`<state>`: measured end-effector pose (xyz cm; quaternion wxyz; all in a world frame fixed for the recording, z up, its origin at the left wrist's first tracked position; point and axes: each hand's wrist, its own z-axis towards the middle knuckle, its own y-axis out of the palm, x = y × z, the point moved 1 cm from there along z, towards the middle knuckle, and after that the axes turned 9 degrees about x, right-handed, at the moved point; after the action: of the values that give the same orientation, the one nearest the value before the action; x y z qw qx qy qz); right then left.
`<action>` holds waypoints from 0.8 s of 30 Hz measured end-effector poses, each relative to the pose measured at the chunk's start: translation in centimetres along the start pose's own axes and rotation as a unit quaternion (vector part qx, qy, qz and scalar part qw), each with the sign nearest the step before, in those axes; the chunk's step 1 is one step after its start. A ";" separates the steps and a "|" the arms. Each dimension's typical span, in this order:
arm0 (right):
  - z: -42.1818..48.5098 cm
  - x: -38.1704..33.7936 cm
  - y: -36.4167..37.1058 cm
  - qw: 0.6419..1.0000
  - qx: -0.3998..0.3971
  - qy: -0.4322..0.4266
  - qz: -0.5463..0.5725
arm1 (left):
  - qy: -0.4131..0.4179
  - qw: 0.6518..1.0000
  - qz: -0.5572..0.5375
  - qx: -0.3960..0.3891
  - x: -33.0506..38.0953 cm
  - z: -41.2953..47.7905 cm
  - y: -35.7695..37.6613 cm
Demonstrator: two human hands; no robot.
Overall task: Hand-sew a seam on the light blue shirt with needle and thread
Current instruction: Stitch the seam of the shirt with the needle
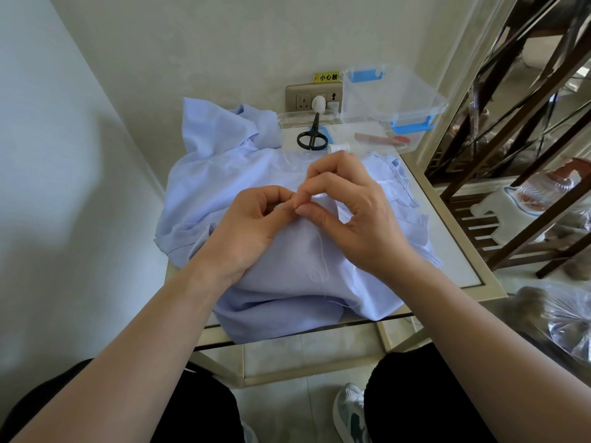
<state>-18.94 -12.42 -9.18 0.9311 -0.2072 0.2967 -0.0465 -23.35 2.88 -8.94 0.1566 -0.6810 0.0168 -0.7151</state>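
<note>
Left hand [252, 225] & right hand [355, 212] meet fingertip to fingertip, each pinching a raised fold of the light blue shirt [287, 292], which is heaped on the counter [447, 251] under both wrists. Needle too small to make out. Loose thread [321, 260] trails below the right hand, so stitching looks underway, w/ seam unfinished. Beyond the hands, scissors [312, 135] lie on a clear tray [287, 118]; clear box [393, 94] behind shows no contents.
</note>
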 end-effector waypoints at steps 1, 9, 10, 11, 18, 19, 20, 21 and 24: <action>0.0 -0.3 0.0 1.000 -0.007 0.000 0.012 | 0.003 1.000 0.005 0.008 -0.1 0.1 -0.1; 0.1 -1.6 -2.0 0.803 -0.322 0.265 0.425 | -0.010 0.996 -0.006 0.094 -0.8 0.5 -1.1; 0.0 -1.8 -2.3 0.738 -0.432 0.275 0.439 | -0.006 0.995 -0.005 0.099 -0.9 0.5 -1.1; 0.0 -2.3 -2.6 0.668 -0.530 0.285 0.438 | -0.001 0.994 0.001 0.106 -0.9 0.5 -1.1; 0.0 -2.0 -2.7 0.705 -0.416 0.359 0.448 | -0.010 0.994 -0.034 0.106 -0.7 0.5 -1.0; 0.3 -1.7 -2.6 0.750 -0.322 0.371 0.443 | -0.013 0.994 -0.038 0.105 -0.7 0.4 -1.0; 0.7 -1.3 -2.5 0.783 -0.238 0.383 0.429 | -0.010 0.994 -0.040 0.104 -0.6 0.4 -1.1; 1.0 -1.0 -2.4 0.809 -0.179 0.387 0.405 | -0.004 0.994 -0.042 0.103 -0.6 0.4 -1.1; 1.0 -0.5 -2.0 0.876 -0.115 0.370 0.287 | 0.006 0.994 -0.048 0.103 -0.6 0.3 -1.1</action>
<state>-18.75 -13.75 -7.36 0.6954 -0.1859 0.6695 0.1834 -23.22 4.11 -9.24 0.1907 -0.6568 -0.0887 -0.7241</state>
